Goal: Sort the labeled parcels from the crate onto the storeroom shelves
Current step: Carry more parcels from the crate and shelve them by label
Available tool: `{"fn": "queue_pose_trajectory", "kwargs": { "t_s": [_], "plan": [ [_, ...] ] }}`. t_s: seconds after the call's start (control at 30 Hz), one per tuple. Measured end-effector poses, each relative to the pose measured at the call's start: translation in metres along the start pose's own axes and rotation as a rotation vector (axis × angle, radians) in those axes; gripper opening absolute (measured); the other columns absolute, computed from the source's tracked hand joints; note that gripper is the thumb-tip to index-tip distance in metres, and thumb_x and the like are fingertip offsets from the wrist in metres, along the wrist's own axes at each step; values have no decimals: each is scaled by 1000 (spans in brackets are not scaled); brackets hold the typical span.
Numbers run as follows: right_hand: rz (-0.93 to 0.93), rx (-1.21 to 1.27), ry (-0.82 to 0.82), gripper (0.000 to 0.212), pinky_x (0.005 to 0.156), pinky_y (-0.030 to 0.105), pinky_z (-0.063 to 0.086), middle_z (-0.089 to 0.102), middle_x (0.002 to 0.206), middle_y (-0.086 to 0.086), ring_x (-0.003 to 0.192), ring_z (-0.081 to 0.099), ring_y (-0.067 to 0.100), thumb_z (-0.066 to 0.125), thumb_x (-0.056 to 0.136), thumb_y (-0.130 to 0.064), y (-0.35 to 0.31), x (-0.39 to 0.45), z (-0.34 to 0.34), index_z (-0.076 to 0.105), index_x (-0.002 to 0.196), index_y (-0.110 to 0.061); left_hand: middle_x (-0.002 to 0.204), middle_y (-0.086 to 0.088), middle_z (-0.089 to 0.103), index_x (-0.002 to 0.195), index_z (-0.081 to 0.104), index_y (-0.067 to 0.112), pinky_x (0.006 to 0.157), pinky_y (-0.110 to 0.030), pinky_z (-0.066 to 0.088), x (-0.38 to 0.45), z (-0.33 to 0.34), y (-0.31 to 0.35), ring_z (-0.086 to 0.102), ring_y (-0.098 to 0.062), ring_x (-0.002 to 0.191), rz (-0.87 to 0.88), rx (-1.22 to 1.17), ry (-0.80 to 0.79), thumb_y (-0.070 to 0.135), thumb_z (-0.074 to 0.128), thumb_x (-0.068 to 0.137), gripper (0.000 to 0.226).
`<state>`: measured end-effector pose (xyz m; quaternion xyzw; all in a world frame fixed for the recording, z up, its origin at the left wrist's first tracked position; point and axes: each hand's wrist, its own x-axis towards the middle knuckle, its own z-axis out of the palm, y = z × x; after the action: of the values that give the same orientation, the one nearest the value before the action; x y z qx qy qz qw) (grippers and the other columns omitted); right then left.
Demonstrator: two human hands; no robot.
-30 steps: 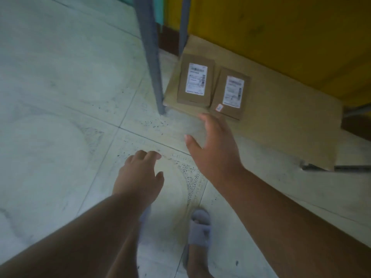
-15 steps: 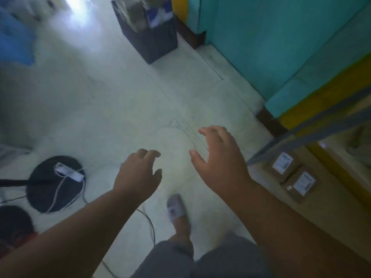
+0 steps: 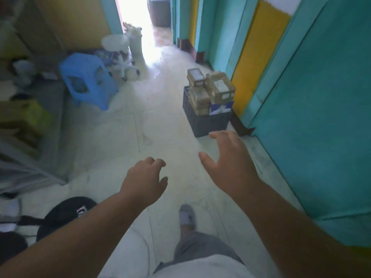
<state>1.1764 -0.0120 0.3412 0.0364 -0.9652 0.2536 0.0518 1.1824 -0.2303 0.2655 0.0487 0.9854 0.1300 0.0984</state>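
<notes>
Both my hands hang empty over the pale floor (image 3: 112, 137): my left hand (image 3: 143, 182) with fingers loosely curled, my right hand (image 3: 230, 163) spread with fingers relaxed. Farther ahead on the right, the dark crate (image 3: 208, 122) sits by the teal wall (image 3: 321, 117), brown parcels (image 3: 210, 88) stacked above its rim. On the far left stands a blue stool (image 3: 86, 79).

Bare forearms, no sleeves, grey trousers (image 3: 200, 249), grey slipper (image 3: 187, 215), pale top (image 3: 200, 267) at the frame's bottom
</notes>
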Motion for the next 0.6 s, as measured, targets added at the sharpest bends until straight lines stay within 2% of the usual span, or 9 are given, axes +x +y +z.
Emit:
{"fn": "queue_pose_trajectory", "kwargs": {
  "t_s": [0.13, 0.27, 0.37, 0.43, 0.6],
  "plan": [
    [-69, 1, -77, 56, 101, 36, 45, 51, 137, 3, 125, 49, 21, 68, 89, -43, -11, 122, 5, 51, 138, -22, 131, 0, 57, 135, 50, 29, 97, -38, 48, 90, -36, -26, 54, -25, 119, -81, -37, 2, 46, 57, 92, 47],
    [-87, 6, -89, 53, 101, 42, 49, 54, 133, 2, 121, 51, 22, 68, 89, -45, -43, 233, 18, 53, 135, -23, 131, 2, 57, 135, 51, 29, 98, -39, 48, 159, -72, -69, 53, -23, 119, -174, -83, 25, 45, 58, 92, 47],
    [-116, 21, -80, 50, 99, 34, 45, 55, 132, 3, 121, 51, 22, 67, 90, -43, -66, 310, 48, 54, 133, -21, 130, 1, 58, 135, 52, 29, 99, -39, 48, 220, -89, -110, 54, -23, 119, -222, -116, 50, 43, 59, 92, 46],
    [-105, 21, -64, 48, 94, 28, 39, 55, 132, 3, 120, 52, 21, 67, 91, -43, -78, 360, 71, 54, 132, -21, 130, 2, 58, 135, 51, 30, 99, -38, 46, 269, -100, -137, 53, -22, 119, -216, -124, 50, 43, 58, 92, 46],
    [9, -12, -42, 45, 90, 25, 35, 54, 127, 2, 119, 50, 20, 65, 91, -43, -93, 469, 104, 55, 130, -21, 135, 3, 54, 137, 50, 30, 100, -37, 44, 413, -144, -188, 51, -24, 123, -87, -69, 15, 44, 57, 93, 47]
  ]
}}
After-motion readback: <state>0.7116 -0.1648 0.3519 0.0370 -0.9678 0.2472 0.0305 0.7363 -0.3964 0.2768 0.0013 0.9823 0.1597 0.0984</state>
